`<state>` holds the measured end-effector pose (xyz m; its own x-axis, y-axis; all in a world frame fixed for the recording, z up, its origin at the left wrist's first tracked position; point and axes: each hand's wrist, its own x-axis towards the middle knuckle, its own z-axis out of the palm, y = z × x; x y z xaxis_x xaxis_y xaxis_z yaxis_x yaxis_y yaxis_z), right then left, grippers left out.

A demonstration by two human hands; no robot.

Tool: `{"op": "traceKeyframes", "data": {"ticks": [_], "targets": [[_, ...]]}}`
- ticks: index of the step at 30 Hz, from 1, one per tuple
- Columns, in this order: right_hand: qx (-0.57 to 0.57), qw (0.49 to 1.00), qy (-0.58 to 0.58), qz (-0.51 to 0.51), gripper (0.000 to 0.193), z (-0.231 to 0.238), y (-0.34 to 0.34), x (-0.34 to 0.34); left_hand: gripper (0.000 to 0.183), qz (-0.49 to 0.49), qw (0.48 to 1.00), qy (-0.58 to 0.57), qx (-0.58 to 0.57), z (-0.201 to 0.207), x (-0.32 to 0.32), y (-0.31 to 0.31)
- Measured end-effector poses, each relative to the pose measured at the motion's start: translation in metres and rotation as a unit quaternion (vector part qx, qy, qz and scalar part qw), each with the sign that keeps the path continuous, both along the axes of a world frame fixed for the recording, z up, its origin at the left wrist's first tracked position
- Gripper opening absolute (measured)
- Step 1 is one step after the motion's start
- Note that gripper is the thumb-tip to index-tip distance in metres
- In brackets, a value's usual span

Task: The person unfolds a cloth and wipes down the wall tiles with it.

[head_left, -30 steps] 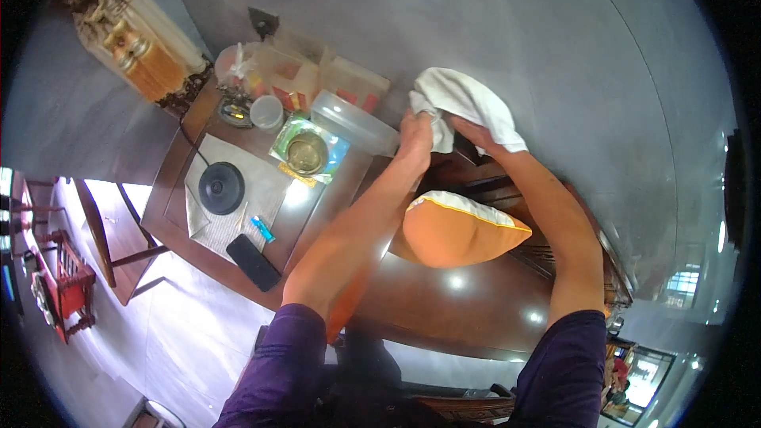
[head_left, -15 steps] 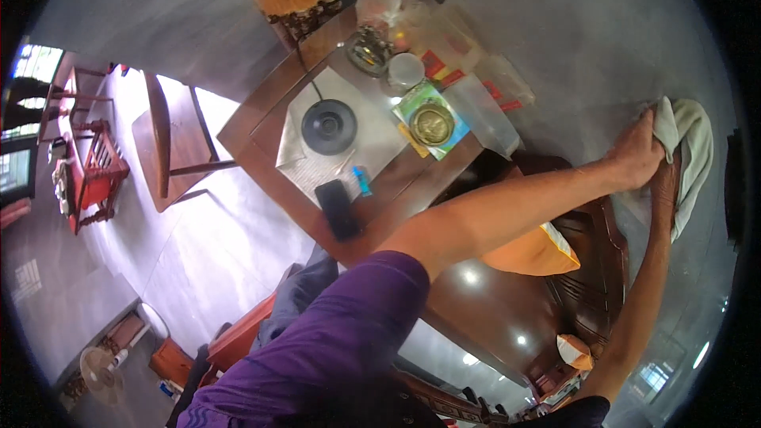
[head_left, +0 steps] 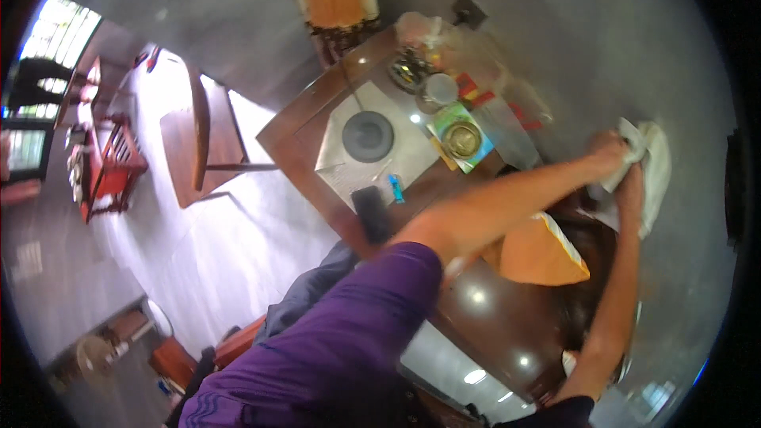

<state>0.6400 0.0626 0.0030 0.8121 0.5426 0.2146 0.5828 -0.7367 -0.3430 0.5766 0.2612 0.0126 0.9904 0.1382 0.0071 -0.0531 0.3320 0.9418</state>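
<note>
Both my arms reach far to the right, up against the grey wall (head_left: 690, 79). A pale whitish cloth (head_left: 655, 178) is bunched between my hands and hangs down beyond them. My left hand (head_left: 608, 153), at the end of the purple-sleeved arm, is closed on the cloth's upper near part. Just below and beside it, my right hand (head_left: 629, 189) is also at the cloth, which covers most of its fingers. It appears to grip the fabric. Motion blurs both hands somewhat.
Under my arms is a dark wooden bench with an orange cushion (head_left: 543, 252). A wooden table (head_left: 295, 123) holds a round dark device (head_left: 368, 136), a phone (head_left: 371, 214), a brass-coloured bowl (head_left: 461, 140) and plastic bags. Left of it stands a wooden chair (head_left: 181, 150).
My hands and the cloth have shifted left and slightly down in view. The table and furniture have slid right, as my head has turned. Both hands stay at the cloth.
</note>
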Motion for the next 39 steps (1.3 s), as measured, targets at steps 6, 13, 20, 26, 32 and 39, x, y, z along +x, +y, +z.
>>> {"op": "traceKeyframes", "data": {"ticks": [6, 13, 20, 26, 32, 39], "targets": [[0.130, 0.969, -0.181, -0.103, 0.038, -0.009, 0.040, -0.198, 0.018, 0.011, 0.973, -0.135, 0.187, 0.053, -0.155, 0.025], [0.260, 0.932, -0.055, -0.246, 0.040, -0.030, 0.092, -0.353, 0.019, -0.003, 0.928, -0.288, 0.237, 0.087, -0.316, 0.060], [0.281, 0.925, -0.007, -0.257, 0.042, -0.028, 0.149, -0.412, 0.020, 0.116, 0.926, -0.298, 0.201, 0.108, -0.393, 0.155], [0.276, 0.923, 0.005, -0.266, 0.044, -0.026, 0.217, -0.424, 0.018, 0.033, 0.964, -0.247, 0.089, 0.098, -0.393, 0.253], [0.277, 0.921, 0.025, -0.272, 0.046, -0.024, 0.294, -0.423, 0.014, -0.054, 0.993, -0.106, -0.008, 0.093, -0.392, 0.325], [0.296, 0.924, 0.050, -0.237, 0.048, -0.021, 0.350, -0.397, 0.018, -0.092, 0.990, -0.093, -0.059, 0.123, -0.381, 0.371]]}}
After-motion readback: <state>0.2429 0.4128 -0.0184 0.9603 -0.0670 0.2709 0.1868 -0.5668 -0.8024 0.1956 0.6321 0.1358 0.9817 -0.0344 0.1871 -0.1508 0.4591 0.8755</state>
